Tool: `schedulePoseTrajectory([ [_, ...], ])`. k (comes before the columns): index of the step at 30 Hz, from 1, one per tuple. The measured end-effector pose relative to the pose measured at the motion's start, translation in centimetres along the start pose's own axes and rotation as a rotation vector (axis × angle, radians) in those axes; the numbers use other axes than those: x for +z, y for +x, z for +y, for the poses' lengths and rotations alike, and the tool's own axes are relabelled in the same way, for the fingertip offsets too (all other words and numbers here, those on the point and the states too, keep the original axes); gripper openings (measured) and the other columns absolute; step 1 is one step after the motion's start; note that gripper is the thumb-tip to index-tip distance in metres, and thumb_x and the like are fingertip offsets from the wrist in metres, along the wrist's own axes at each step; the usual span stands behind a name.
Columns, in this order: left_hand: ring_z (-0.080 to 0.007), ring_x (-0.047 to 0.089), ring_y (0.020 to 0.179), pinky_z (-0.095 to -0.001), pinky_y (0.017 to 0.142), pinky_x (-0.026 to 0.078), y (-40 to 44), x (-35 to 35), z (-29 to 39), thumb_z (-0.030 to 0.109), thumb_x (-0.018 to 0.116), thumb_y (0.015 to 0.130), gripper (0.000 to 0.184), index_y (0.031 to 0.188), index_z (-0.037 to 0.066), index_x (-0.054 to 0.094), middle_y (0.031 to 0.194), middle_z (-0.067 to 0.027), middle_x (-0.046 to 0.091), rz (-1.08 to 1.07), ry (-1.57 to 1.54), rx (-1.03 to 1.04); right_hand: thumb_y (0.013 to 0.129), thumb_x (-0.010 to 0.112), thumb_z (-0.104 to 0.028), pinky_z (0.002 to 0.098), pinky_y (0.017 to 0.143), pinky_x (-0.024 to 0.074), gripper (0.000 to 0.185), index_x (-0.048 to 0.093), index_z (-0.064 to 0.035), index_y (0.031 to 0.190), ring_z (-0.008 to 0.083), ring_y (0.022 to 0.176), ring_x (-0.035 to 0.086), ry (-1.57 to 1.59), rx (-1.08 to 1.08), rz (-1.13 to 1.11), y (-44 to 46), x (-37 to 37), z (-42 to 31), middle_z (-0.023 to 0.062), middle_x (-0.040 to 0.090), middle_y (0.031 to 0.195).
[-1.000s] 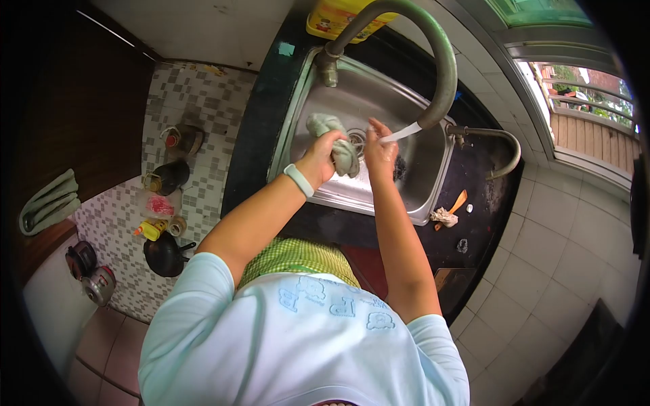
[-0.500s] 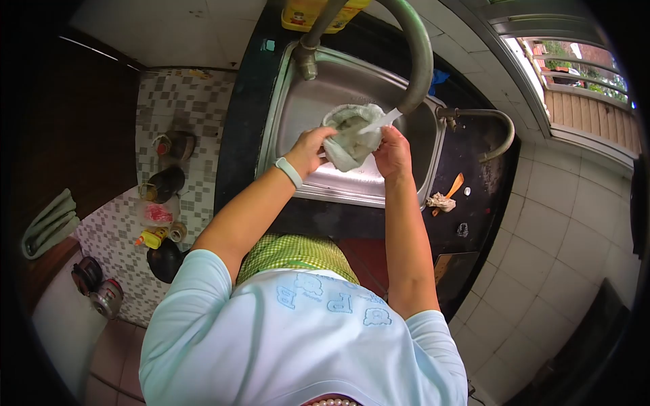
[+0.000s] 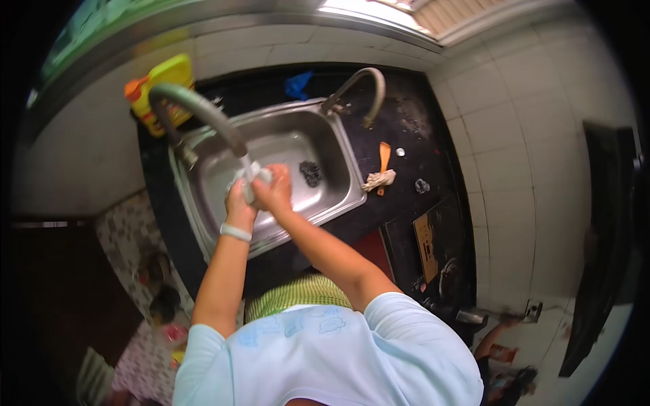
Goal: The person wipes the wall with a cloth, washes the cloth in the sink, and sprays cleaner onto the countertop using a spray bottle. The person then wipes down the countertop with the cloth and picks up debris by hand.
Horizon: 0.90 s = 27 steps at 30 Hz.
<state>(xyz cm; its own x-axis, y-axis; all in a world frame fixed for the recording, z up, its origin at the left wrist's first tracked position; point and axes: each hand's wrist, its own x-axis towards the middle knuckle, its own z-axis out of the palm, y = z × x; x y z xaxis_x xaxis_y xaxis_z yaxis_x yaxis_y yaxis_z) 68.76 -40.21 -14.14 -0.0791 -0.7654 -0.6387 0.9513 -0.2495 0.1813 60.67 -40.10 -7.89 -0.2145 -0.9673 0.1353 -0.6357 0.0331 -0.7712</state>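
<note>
A white wet cloth (image 3: 261, 174) is bunched up under the stream from the large curved faucet (image 3: 203, 108), over the left part of the steel sink (image 3: 359, 183). My left hand (image 3: 240, 204), with a white band at its wrist, is closed on the cloth from the left. My right hand (image 3: 276, 191) presses on it from the right, its fingers wrapped round. Both hands touch each other, and much of the cloth is hidden between them. A dark, rough clump (image 3: 310, 174) lies on the sink floor beside my right hand.
A yellow jug (image 3: 169, 78) stands behind the faucet. A second, thinner faucet (image 3: 372, 84) rises at the back right. On the black counter (image 3: 413, 122) lie an orange-handled tool (image 3: 384, 157) with a pale cloth, a small dark clump (image 3: 422, 185) and a blue bag (image 3: 298, 85).
The cloth was spread open like a pouch between both hands; now it is squeezed into a bunch. My hands have come together. The view has turned, so the sink appears tilted.
</note>
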Motion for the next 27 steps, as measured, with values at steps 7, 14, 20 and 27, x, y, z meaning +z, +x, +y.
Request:
schedulePoseTrajectory([
  [7,-0.0243,0.056,0.099,-0.0348,0.084,0.046,-4.5,3.5,-0.1,0.010,0.047,0.085,0.029,0.113,0.003,0.050,0.109,-0.0108,0.055,-0.170,0.395,0.274,0.078,0.058,-0.023,0.0429,0.085,0.0429,0.049,0.042,0.0014,0.117,0.0382,0.099,0.053,0.181,0.383,-0.261,3.0,1.4,-0.1,0.0242,0.053,0.109],
  [14,-0.0241,0.050,0.107,-0.0385,0.093,0.040,-6.5,4.2,2.7,0.028,0.046,0.089,0.035,0.117,0.008,0.048,0.113,-0.0089,0.053,-0.180,0.226,-0.034,0.082,0.055,-0.027,0.0358,0.076,0.0473,0.039,0.056,-0.0043,0.114,0.0215,0.090,0.059,0.574,0.402,-0.728,2.8,0.4,-1.0,0.0113,0.063,0.096],
  [20,-0.0271,0.058,0.086,-0.0416,0.076,0.047,-1.7,0.5,3.9,0.049,0.050,0.083,0.047,0.101,0.007,0.056,0.093,-0.0099,0.060,-0.336,0.228,-0.216,0.079,0.053,-0.028,0.0445,0.080,0.0443,0.031,0.060,-0.0037,0.098,0.0325,0.089,0.059,-0.016,0.008,0.029,-3.1,2.9,-3.9,0.0179,0.062,0.090],
  [27,-0.0255,0.054,0.103,-0.0405,0.086,0.045,-3.4,1.4,0.3,0.021,0.043,0.090,0.026,0.108,0.005,0.054,0.109,-0.0095,0.057,-0.118,0.228,-0.080,0.078,0.057,-0.039,0.0444,0.073,0.0459,0.031,0.062,-0.0082,0.084,0.0340,0.080,0.060,-0.057,0.260,0.052,3.6,1.6,-0.3,0.0178,0.063,0.080],
])
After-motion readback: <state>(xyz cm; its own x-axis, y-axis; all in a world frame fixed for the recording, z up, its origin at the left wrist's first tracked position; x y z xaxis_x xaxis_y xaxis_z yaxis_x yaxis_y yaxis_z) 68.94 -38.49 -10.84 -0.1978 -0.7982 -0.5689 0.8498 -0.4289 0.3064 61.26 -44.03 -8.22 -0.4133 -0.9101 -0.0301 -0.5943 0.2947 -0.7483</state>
